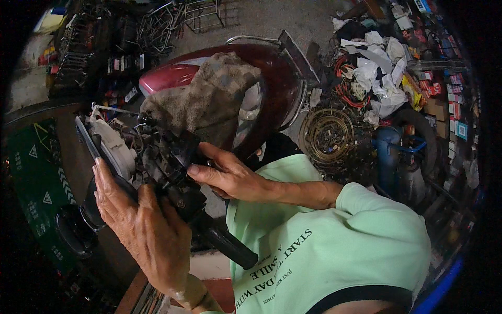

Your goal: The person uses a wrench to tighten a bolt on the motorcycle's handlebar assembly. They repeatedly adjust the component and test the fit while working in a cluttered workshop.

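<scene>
The partly stripped front of a motorcycle stands before me, with wiring and black parts exposed around the handlebar. My left hand holds the headlight housing, long fingers laid along its outer face and the thumb on its inner side. At the middle of the handlebar, my right hand has thumb and fingers closed on a black part, seemingly a switch housing; its far fingertips are hidden. A black rubber grip points toward me below the right hand.
A brown cloth covers part of the red motorcycle body. Coiled wire, white rags or bags and a blue cylinder crowd the right side. Racked tools lie far left, beside a green mat.
</scene>
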Demonstrator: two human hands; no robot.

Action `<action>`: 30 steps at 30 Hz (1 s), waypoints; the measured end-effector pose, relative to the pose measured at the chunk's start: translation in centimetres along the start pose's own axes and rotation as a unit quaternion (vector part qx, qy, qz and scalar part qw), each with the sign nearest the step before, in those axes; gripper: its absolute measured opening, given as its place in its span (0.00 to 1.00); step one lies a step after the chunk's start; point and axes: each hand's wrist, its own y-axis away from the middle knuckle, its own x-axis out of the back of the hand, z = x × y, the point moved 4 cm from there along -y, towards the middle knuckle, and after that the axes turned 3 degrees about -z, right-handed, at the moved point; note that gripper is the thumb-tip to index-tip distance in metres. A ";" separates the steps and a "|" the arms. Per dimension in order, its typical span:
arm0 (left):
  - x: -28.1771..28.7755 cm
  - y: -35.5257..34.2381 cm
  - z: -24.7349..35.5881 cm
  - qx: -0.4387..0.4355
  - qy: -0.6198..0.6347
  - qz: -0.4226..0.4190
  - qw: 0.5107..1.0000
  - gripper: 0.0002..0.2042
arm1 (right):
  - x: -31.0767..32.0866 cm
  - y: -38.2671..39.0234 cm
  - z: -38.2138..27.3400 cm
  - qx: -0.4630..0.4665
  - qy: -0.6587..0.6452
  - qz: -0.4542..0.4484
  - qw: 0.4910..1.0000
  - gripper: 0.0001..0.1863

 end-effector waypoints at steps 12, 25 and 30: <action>0.7 -0.4 0.0 -0.020 -0.021 -0.010 1.000 0.08 | 0.2 0.0 0.4 -0.015 -0.019 0.005 1.000 0.29; 0.5 -0.1 0.4 0.039 -0.089 -0.051 0.994 0.10 | 0.4 -0.1 0.9 -0.001 -0.081 -0.007 0.997 0.25; 0.5 -0.1 1.1 0.073 -0.104 -0.055 0.990 0.10 | -0.1 -0.4 1.7 0.014 -0.078 -0.023 0.997 0.28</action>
